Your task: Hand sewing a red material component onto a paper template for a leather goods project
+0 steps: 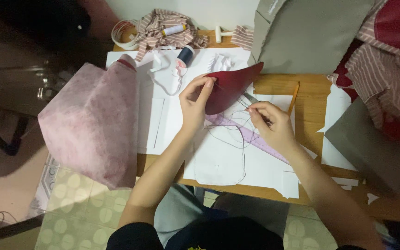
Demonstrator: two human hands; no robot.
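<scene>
I see my left hand [195, 99] raised a little over the wooden counter [309, 99], its fingers [208, 85] pinching the edge of a dark red curved piece of leather-like material [232, 85]. This red piece stands tilted above the white paper sheets [223, 157], between both hands, near the middle of the counter. My right hand [271, 125] is just beside it, to the right, and its fingers [255, 110] are pressed together on a thin dark thread [237, 104] which runs toward the red piece; whether a needle is there I cannot tell. Under the right hand lies a translucent purple plastic ruler [244, 132] on the paper. A yellow pencil [294, 96] rests on the counter behind the right hand. Farther back I see a dark blue thread spool [185, 53] and striped pink-white cloth [165, 30]. At the left, a pale pink felt-like fabric bag [93, 122] hangs over the counter edge.
</scene>
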